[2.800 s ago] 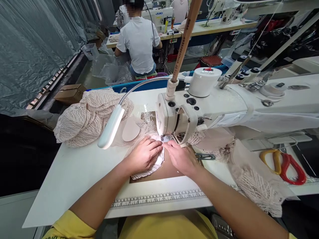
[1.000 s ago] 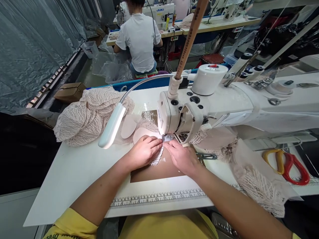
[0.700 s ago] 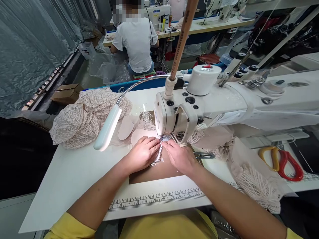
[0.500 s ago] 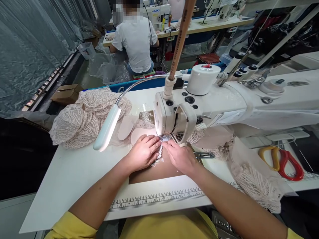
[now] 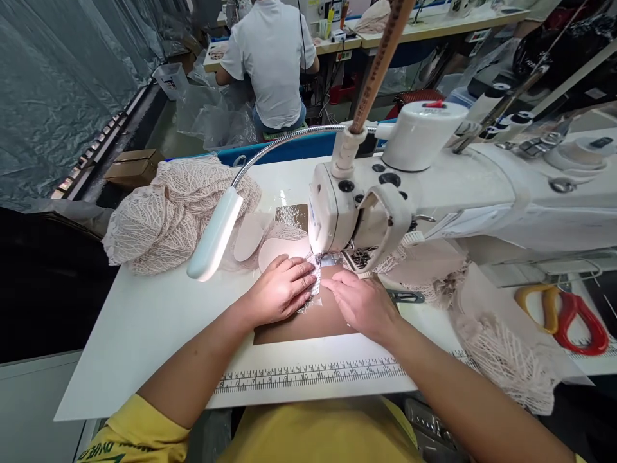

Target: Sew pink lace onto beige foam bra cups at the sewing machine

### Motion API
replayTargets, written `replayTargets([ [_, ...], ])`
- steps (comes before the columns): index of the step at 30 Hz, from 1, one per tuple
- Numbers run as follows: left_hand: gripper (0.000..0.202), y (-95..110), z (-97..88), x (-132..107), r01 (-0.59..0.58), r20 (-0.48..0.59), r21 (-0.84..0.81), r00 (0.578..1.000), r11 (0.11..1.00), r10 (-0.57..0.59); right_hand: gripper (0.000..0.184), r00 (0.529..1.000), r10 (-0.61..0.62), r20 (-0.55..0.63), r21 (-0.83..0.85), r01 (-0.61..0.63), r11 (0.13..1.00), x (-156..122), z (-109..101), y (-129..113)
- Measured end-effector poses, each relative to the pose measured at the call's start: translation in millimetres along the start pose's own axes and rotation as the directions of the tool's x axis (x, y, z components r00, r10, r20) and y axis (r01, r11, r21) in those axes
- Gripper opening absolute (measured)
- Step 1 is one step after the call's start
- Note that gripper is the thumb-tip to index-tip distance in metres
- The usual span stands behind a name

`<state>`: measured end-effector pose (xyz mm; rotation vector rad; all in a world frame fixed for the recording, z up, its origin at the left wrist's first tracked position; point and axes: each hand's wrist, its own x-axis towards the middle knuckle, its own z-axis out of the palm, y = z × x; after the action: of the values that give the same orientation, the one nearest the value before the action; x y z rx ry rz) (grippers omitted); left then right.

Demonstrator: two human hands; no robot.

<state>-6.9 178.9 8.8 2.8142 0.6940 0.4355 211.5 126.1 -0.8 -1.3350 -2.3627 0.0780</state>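
Observation:
My left hand [image 5: 279, 289] lies flat, its fingers stretched over a narrow white lacy strip [image 5: 316, 273] beside the needle area of the white sewing machine [image 5: 332, 206]. A pale pink cup-shaped fabric piece [image 5: 282, 249] lies just beyond these fingers. My right hand [image 5: 364, 305] rests on the brown plate [image 5: 284, 333], right of the strip and in front of the presser foot. Its index finger points left toward the strip, with a small gap between them; the other fingers are partly bent, and nothing shows in them. The fingertips of my left hand partly cover the strip.
A lamp [image 5: 215, 235] on a bendable neck shines from the left. Behind it are piled lace pieces [image 5: 159, 218]. Grey snips [image 5: 405, 296], more lace [image 5: 506, 354] and red-and-yellow scissors [image 5: 581, 325] lie right. A ruler [image 5: 308, 374] runs along the front. A co-worker [image 5: 272, 64] sits ahead.
My right hand has drawn back to the right, away from the presser foot and the strip. My left hand stays on the fabric. The whole view has shifted slightly.

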Motion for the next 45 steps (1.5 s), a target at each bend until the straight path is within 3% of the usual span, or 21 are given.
replayTargets([
  [7, 0.029, 2.2, 2.0, 0.9, 0.007, -0.01, -0.002, 1.0, 1.0, -0.007, 0.031, 0.993, -0.112, 0.044, 0.008, 0.112, 0.994, -1.5, 0.8, -2.4],
  [17, 0.03, 3.6, 1.6, 4.5, 0.021, -0.04, 0.006, 0.999, 1.0, -0.021, 0.025, 0.983, -0.165, 0.083, -0.066, 0.171, 0.983, -2.9, -0.1, -6.3],
  [26, 0.033, 2.0, 3.8, 11.0, 0.041, -0.018, 0.098, 0.999, 0.994, -0.039, 0.03, 0.995, -0.08, 0.061, -0.119, 0.087, 0.989, 0.3, 1.5, -3.8],
  [32, 0.03, -1.5, 3.2, 9.1, 0.021, -0.039, 0.07, 0.999, 0.997, -0.019, 0.032, 0.999, -0.023, 0.022, -0.181, 0.027, 0.983, 7.0, 0.1, -4.9],
  [41, 0.031, -9.7, 2.8, 11.3, 0.055, -0.004, 0.083, 0.998, 0.995, -0.055, 0.039, 0.984, 0.135, 0.121, -0.234, -0.104, 0.967, 11.7, 5.2, -4.4],
  [45, 0.032, -12.1, 2.6, 12.4, 0.081, 0.001, 0.118, 0.997, 0.99, -0.082, 0.037, 0.984, 0.135, 0.12, -0.21, -0.108, 0.972, 11.7, 4.5, -3.6],
])
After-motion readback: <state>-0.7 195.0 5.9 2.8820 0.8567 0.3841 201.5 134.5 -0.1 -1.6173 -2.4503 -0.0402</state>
